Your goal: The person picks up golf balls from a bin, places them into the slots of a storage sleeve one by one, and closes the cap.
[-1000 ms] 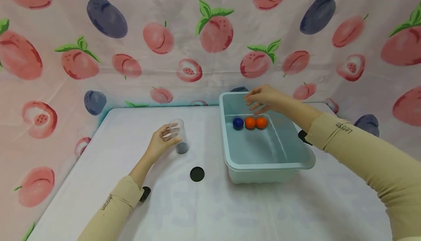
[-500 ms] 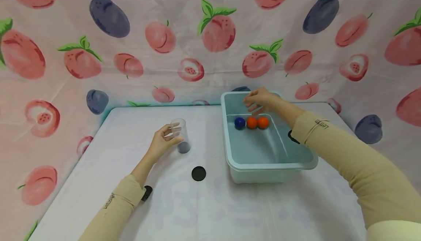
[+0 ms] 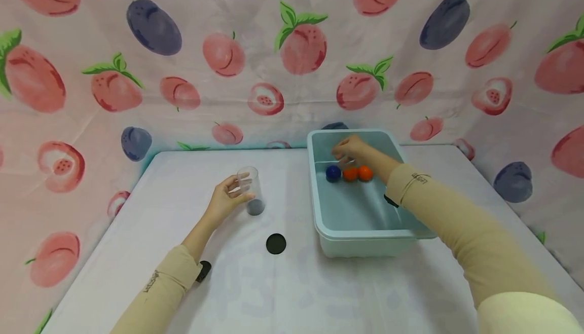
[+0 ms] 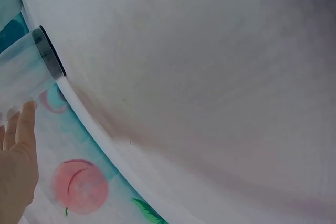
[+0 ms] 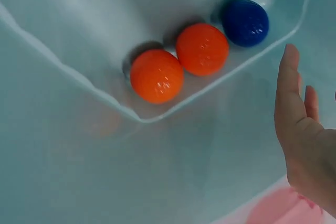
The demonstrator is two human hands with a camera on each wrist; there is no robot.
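Note:
My left hand (image 3: 227, 195) grips a clear cylinder (image 3: 251, 187) with a dark base, standing upright on the white table; in the left wrist view its grey base (image 4: 48, 53) shows beside my fingers. Inside the pale blue-green bin (image 3: 360, 233), a blue ball (image 3: 333, 174) and two orange balls, one (image 3: 350, 174) in the middle and one (image 3: 365, 173) on the right, lie in a row near the back. My right hand (image 3: 350, 150) hangs just above them, holding nothing. In the right wrist view its fingers (image 5: 287, 87) are apart from the blue ball (image 5: 245, 23).
A black disc (image 3: 276, 244) lies flat on the table (image 3: 292, 293) between the cylinder and the bin. The bin's raised walls surround the balls. Behind the table hangs a fruit-print cloth (image 3: 292, 96).
My right hand has come down into the bin toward the balls, and its forearm has swung leftward. The left hand keeps its hold on the cylinder.

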